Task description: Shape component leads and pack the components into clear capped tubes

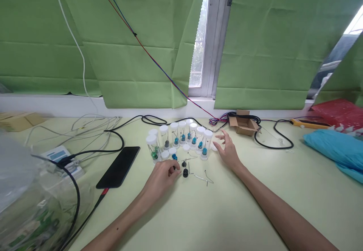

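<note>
My left hand (164, 173) rests low over the table with its fingers curled together. A dark bit shows at its fingertips, too small to make out. Just right of it are small black round pieces (185, 173) and thin bent metal rods (201, 177). Fingers apart, my right hand (228, 152) is beside the nearest clear tube (204, 145) and a white cap (214, 147). Several such white-capped tubes stand upright in an arc, holding blue, grey or green pieces with rods. Loose white caps (165, 154) and a blue piece (174, 157) lie before them.
A black phone (118, 167) lies left, by a white power strip (66, 162) and cables. A clear plastic bag (34, 209) fills the near left. Behind the right hand sits an open cardboard box (244, 125); a blue bag (337, 149) lies far right. Green blinds (136, 65) hang behind.
</note>
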A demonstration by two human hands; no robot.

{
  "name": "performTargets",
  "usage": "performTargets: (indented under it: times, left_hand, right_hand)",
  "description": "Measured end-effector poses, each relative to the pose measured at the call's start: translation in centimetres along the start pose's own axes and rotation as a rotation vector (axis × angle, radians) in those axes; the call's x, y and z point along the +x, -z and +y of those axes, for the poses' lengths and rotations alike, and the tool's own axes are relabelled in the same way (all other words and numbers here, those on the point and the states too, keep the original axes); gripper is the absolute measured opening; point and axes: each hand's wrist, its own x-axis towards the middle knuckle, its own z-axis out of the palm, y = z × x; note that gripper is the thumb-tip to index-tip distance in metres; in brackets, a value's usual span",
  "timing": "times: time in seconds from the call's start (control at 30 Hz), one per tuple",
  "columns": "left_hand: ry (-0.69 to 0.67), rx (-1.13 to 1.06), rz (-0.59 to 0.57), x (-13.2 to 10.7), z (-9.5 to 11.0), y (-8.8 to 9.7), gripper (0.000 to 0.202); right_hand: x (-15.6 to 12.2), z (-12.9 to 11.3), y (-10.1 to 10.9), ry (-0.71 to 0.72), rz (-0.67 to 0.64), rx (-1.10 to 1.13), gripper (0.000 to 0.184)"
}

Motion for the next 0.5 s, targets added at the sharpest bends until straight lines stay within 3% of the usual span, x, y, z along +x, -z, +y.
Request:
performTargets:
  times: [0.33, 0.5]
  left_hand:
    - [0.006, 0.025, -0.026, 0.1, -0.1, -0.4, 0.019]
    - [-0.001, 0.014, 0.024, 0.1, 0.4, 0.3, 0.025]
  right_hand:
    - [0.0, 0.2, 0.0, -0.015, 0.037, 0.019, 0.051]
    - [0.1, -1.9, 1.3, -0.013, 0.262, 0.004, 0.043]
